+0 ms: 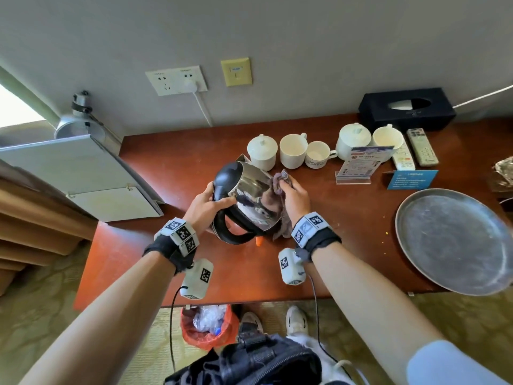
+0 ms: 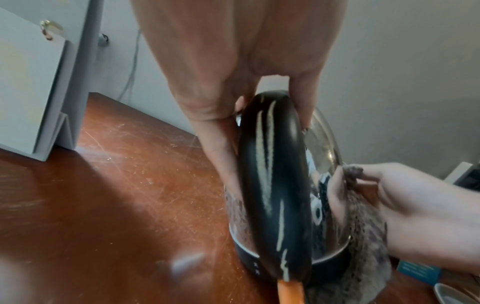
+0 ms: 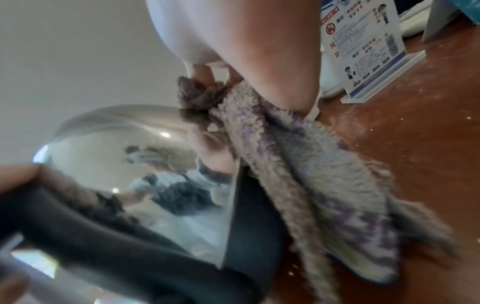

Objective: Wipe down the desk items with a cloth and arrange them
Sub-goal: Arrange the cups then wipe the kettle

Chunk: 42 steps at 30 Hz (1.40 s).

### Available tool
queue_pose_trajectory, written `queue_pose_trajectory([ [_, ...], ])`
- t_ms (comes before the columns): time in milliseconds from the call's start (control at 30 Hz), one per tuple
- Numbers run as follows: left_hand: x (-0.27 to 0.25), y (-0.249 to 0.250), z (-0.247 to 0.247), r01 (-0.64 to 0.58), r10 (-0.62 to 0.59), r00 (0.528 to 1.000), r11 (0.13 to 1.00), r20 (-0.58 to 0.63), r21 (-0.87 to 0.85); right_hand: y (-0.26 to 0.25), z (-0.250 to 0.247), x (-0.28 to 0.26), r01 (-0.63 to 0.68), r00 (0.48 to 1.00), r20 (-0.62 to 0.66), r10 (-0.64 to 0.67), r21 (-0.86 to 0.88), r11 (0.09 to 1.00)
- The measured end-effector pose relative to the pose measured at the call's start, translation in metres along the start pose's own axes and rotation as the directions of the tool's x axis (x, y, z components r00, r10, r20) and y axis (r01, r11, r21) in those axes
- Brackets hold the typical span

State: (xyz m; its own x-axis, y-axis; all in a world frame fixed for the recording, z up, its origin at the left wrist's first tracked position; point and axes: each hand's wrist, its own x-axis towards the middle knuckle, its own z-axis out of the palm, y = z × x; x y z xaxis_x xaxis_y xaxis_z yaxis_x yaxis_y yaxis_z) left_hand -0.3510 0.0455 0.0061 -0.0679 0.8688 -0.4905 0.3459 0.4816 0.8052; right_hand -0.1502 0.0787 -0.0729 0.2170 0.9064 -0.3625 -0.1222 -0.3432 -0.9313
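Observation:
A shiny steel kettle [image 1: 251, 200] with a black lid and black handle [image 2: 275, 185] sits tilted on the brown desk [image 1: 172, 168] at its middle. My left hand [image 1: 206, 202] grips the top of the handle by the lid. My right hand [image 1: 295, 194] holds a grey-purple cloth [image 1: 277, 183] bunched against the kettle's right side; in the right wrist view the cloth [image 3: 298, 168] hangs down past the kettle's black base [image 3: 249, 226]. An orange switch tab [image 2: 289, 293] sticks out under the handle.
Behind the kettle stand white lidded cups [image 1: 262, 151] and open cups [image 1: 293, 151]. To the right are a sign stand [image 1: 361, 165], a blue card [image 1: 410, 179], two remotes [image 1: 422, 147], a black tissue box [image 1: 406, 108] and a round metal tray [image 1: 455, 240]. A white board [image 1: 88, 176] leans at the left.

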Motion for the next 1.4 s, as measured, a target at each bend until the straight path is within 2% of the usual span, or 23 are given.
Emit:
queue_pose_trajectory([
  [100, 0.004, -0.009, -0.002, 0.0, 0.0, 1.0, 0.999, -0.019, -0.033, -0.015, 0.004, 0.004, -0.008, 1.0, 0.014, 0.007, 0.03, 1.0],
  [167, 0.006, -0.014, -0.003, -0.01, 0.009, 1.0, 0.999, -0.023, -0.051, -0.027, 0.012, -0.004, 0.042, 0.993, 0.114, -0.043, 0.011, 0.999],
  [233, 0.008, -0.018, -0.004, -0.022, 0.02, 1.0, 0.997, -0.021, -0.068, -0.033, 0.023, -0.012, 0.133, 0.967, 0.227, -0.112, -0.08, 0.988],
  [333, 0.009, -0.022, -0.007, -0.056, 0.057, 0.998, 0.996, 0.014, -0.067, -0.044, 0.035, -0.026, 0.358, 0.907, 0.348, -0.236, -0.343, 0.869],
  [400, 0.008, -0.026, -0.012, -0.074, 0.079, 0.996, 0.994, 0.052, -0.083, -0.046, 0.04, -0.032, 0.416, 0.884, 0.373, -0.283, -0.351, 0.839],
  [500, 0.003, -0.03, -0.018, -0.098, 0.108, 0.988, 0.991, 0.107, -0.096, -0.035, 0.036, -0.035, 0.34, 0.922, 0.29, -0.257, -0.283, 0.897],
  [600, 0.003, -0.033, -0.018, -0.13, 0.14, 0.977, 0.989, 0.164, -0.072, -0.028, 0.021, -0.028, 0.167, 0.982, 0.127, -0.142, -0.218, 0.961],
  [700, 0.005, -0.032, -0.015, -0.165, 0.167, 0.971, 0.986, 0.17, -0.022, -0.03, 0.007, -0.017, 0.029, 0.999, 0.026, -0.026, -0.127, 0.991],
  [767, 0.005, -0.028, -0.014, -0.181, 0.175, 0.971, 0.983, 0.161, 0.023, -0.031, 0.009, -0.018, 0.034, 0.999, 0.043, -0.029, -0.125, 0.992],
  [833, 0.007, -0.025, -0.014, -0.213, 0.199, 0.968, 0.973, 0.151, 0.085, -0.038, 0.02, -0.03, 0.142, 0.988, 0.091, -0.126, -0.188, 0.972],
  [933, 0.012, -0.028, -0.018, -0.213, 0.195, 0.97, 0.969, 0.142, 0.125, -0.045, 0.036, -0.044, 0.315, 0.943, 0.203, -0.263, -0.291, 0.903],
  [1000, 0.013, -0.032, -0.02, -0.227, 0.208, 0.967, 0.965, 0.146, 0.131, -0.046, 0.041, -0.045, 0.364, 0.925, 0.233, -0.3, -0.325, 0.873],
  [1133, 0.012, -0.036, -0.024, -0.225, 0.208, 0.967, 0.969, 0.15, 0.107, -0.044, 0.031, -0.038, 0.302, 0.952, 0.158, -0.262, -0.346, 0.888],
  [1300, 0.004, -0.031, -0.021, -0.206, 0.185, 0.969, 0.971, 0.165, 0.125, -0.028, 0.005, -0.015, 0.068, 0.998, 0.013, -0.068, -0.309, 0.949],
  [1333, 0.004, -0.03, -0.02, -0.22, 0.194, 0.967, 0.963, 0.165, 0.157, -0.024, 0.002, -0.011, 0.022, 1.0, 0.002, -0.022, -0.276, 0.961],
  [1400, 0.003, -0.026, -0.019, -0.256, 0.22, 0.958, 0.945, 0.181, 0.205, -0.014, -0.004, 0.0, 0.009, 1.0, 0.019, -0.005, -0.229, 0.973],
])
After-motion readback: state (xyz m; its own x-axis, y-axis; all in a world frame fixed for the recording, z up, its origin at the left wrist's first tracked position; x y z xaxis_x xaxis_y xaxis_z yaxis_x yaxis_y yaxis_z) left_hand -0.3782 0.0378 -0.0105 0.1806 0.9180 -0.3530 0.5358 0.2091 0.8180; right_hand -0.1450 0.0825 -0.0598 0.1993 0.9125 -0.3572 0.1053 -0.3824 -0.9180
